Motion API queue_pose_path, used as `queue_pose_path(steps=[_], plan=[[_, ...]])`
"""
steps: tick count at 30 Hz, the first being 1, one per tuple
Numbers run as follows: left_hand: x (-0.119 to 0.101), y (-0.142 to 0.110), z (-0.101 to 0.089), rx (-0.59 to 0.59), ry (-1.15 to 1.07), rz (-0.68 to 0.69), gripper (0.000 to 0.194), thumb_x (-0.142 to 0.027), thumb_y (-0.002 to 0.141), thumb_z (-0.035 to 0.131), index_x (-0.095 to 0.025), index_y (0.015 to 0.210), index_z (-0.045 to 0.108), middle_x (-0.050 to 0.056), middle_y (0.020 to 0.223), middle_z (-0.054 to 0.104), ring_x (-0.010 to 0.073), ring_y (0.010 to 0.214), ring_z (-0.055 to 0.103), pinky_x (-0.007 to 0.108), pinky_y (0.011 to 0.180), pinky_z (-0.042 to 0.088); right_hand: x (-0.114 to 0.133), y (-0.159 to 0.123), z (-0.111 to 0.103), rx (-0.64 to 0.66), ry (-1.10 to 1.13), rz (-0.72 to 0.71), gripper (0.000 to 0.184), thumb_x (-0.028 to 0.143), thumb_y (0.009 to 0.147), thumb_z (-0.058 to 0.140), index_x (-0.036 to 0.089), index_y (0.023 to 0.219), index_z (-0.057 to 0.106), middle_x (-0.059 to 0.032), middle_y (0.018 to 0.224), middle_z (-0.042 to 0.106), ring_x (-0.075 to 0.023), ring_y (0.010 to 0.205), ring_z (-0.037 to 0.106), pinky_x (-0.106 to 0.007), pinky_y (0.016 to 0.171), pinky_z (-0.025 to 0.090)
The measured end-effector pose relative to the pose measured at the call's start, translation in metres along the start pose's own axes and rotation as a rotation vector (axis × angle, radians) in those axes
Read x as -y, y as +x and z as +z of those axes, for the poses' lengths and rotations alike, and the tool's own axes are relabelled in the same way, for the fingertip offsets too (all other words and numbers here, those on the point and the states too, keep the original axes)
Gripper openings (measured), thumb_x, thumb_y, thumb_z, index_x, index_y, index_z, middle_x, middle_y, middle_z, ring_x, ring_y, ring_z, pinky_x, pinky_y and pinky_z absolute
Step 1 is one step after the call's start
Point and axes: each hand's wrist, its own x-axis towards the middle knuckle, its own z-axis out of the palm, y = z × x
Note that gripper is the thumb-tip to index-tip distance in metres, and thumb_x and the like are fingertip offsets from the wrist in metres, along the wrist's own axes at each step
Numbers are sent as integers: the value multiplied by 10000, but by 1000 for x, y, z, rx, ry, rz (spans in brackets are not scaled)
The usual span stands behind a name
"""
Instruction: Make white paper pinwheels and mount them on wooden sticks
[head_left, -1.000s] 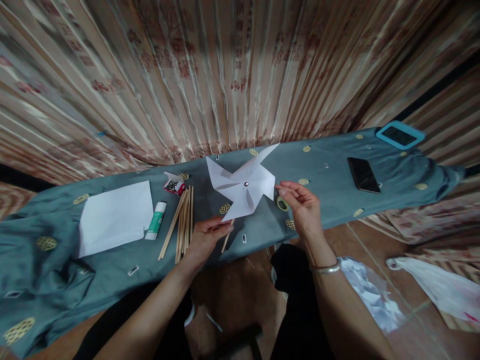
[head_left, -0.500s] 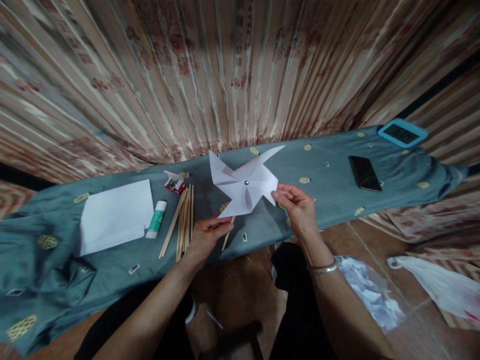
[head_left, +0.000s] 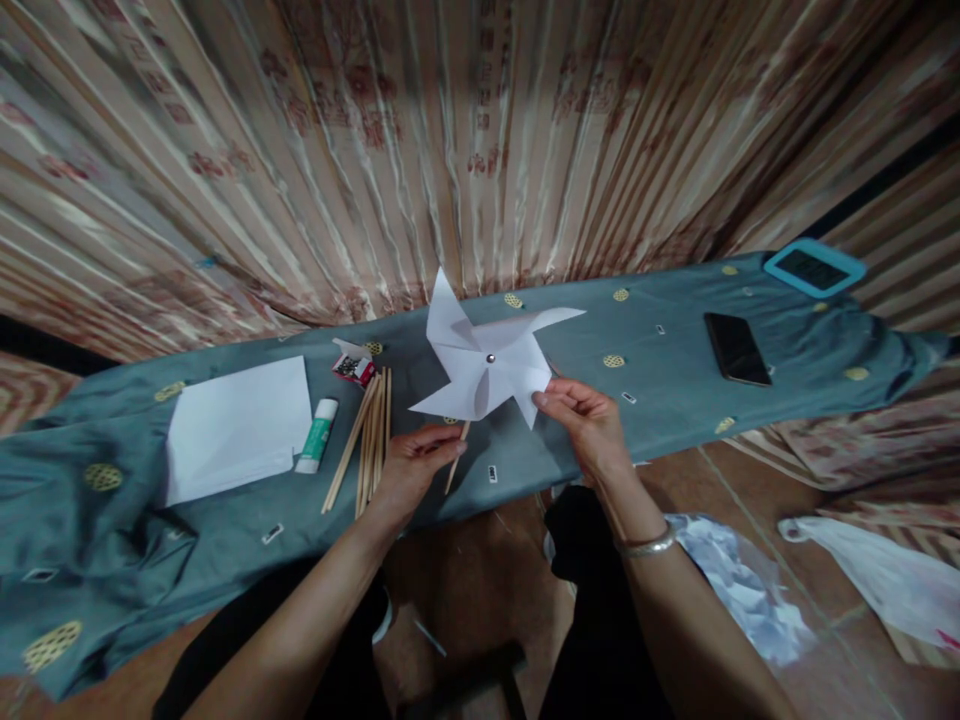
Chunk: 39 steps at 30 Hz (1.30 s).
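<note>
A white paper pinwheel (head_left: 510, 352) with a silver pin at its centre is held up over the cloth-covered table (head_left: 540, 450). My left hand (head_left: 412, 465) pinches its thin wooden stick (head_left: 456, 462), whose lower end shows under the fingers and whose upper part is behind the paper. With thumb and fingertips, my right hand (head_left: 585, 420) grips the edge of the lower right blade. A silver bangle (head_left: 649, 544) circles the right wrist.
Left of the pinwheel lie several wooden sticks (head_left: 369, 440), a glue stick (head_left: 317, 436), white paper (head_left: 236, 425) and a small open box of pins (head_left: 354, 362). A phone (head_left: 737, 348) and a blue-framed device (head_left: 814, 267) lie right. Bagged paper scraps (head_left: 739, 580) are on the floor.
The pinwheel's blades have turned a little clockwise, with the upper left tip now higher. My right hand has shifted slightly left and down; my left hand keeps hold of the stick.
</note>
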Motion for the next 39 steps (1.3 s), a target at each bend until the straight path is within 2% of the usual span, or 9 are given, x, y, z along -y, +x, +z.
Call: queue_pose_path(steps=[7, 12, 16, 27, 32, 39], plan=[[-2, 0, -1, -5, 13, -9, 241, -312, 546, 823, -211, 762, 791, 43, 833, 773, 190, 806, 682, 309, 817, 517, -3, -3, 2, 43, -72, -36, 242, 420, 574, 858, 225, 651, 737, 34, 566, 678, -99, 531, 569, -231, 559, 446], [0, 1, -1, -25, 24, 0, 250, -324, 541, 819, -212, 763, 790, 45, 822, 770, 194, 797, 680, 317, 812, 514, -4, -6, 7, 92, -88, 5, 278, 456, 608, 840, 212, 621, 707, 31, 564, 670, -92, 517, 546, -228, 546, 420], [-2, 1, 0, -37, 28, 14, 228, -311, 542, 814, -217, 749, 790, 39, 807, 768, 190, 793, 676, 305, 804, 513, -4, -10, 14, 140, -68, 39, 330, 485, 587, 847, 212, 560, 664, 27, 549, 665, -102, 519, 559, -241, 562, 443], [-5, 1, 1, -14, -21, 7, 236, -308, 537, 817, -191, 739, 786, 45, 799, 759, 198, 791, 669, 313, 819, 501, -12, -19, 28, 270, -26, 126, 296, 475, 614, 837, 206, 658, 719, -1, 638, 727, -110, 584, 615, -265, 658, 490], [-8, -2, 3, 25, -32, 8, 222, -285, 540, 820, -179, 732, 784, 45, 804, 760, 203, 796, 661, 320, 830, 492, -15, -19, 32, 309, -50, 116, 292, 478, 647, 814, 206, 716, 734, -3, 638, 716, -119, 592, 610, -278, 641, 494], [-3, -3, 4, 40, 6, 31, 210, -286, 582, 802, -199, 772, 791, 17, 797, 749, 193, 807, 648, 310, 826, 472, -17, -21, 37, 329, -87, 66, 342, 530, 647, 799, 199, 657, 714, 13, 561, 666, -107, 542, 580, -254, 558, 467]])
